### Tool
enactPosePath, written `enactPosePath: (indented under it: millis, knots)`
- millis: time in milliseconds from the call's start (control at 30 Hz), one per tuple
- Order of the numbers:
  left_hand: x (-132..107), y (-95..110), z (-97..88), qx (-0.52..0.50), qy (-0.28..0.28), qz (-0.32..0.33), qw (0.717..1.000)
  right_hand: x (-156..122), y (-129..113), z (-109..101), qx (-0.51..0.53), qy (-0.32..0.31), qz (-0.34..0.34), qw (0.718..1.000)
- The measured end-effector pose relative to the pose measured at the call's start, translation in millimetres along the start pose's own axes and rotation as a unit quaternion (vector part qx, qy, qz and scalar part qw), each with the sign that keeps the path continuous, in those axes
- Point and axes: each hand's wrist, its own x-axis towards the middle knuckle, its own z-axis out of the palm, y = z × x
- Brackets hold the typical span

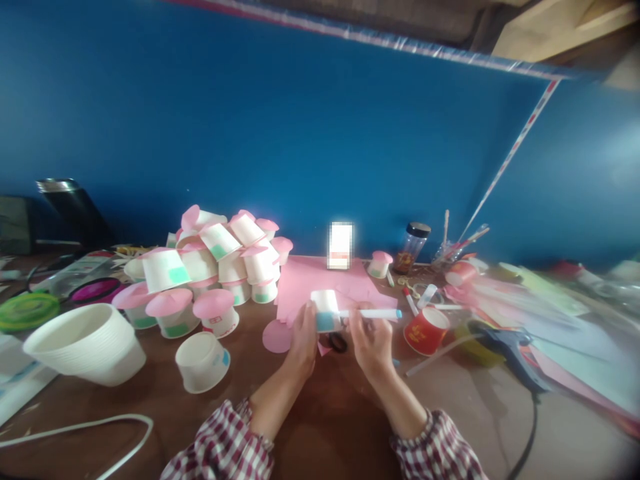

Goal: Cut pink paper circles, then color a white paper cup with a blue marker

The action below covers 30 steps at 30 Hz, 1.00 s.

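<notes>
My left hand [303,337] is closed around the side of a white paper cup [325,301], which has a blue patch on its wall. In my right hand [371,340] is a marker [373,313] with a light blue end, lying level with its tip side toward the cup. The fingers of the right hand hide part of the marker. Below the two hands, a round pink paper piece [277,337] and the dark handles of scissors [338,343] lie on the table. Pink paper sheets [295,288] spread out behind the cup.
Left stands a heap of white cups with pink paper tops [217,243], a loose cup [201,363] and a stack of white bowls [90,343]. Right are a red cup [427,330], a glue gun [515,347], a jar [414,247] and paper sheets [580,333]. A blue wall [280,133] rises behind.
</notes>
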Motion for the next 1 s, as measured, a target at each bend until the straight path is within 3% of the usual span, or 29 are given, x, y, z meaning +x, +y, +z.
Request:
enactPosePath:
  millis: [433, 733, 1000]
  knots:
    - [-7.8, 16.8, 3.6, 0.054, -0.016, 0.027, 0.998, -1.3, 2.8, 0.5, -0.014, -0.018, -0.017, 1.0]
    - [-3.4, 1.1, -1.5, 0.033, -0.022, 0.041, 0.998, -1.3, 3.7, -0.6, -0.034, -0.006, -0.014, 0.999]
    - [-4.4, 5.8, 1.5, 0.014, -0.016, 0.017, 1.0, -1.7, 5.2, 0.4, -0.037, 0.006, -0.012, 0.999]
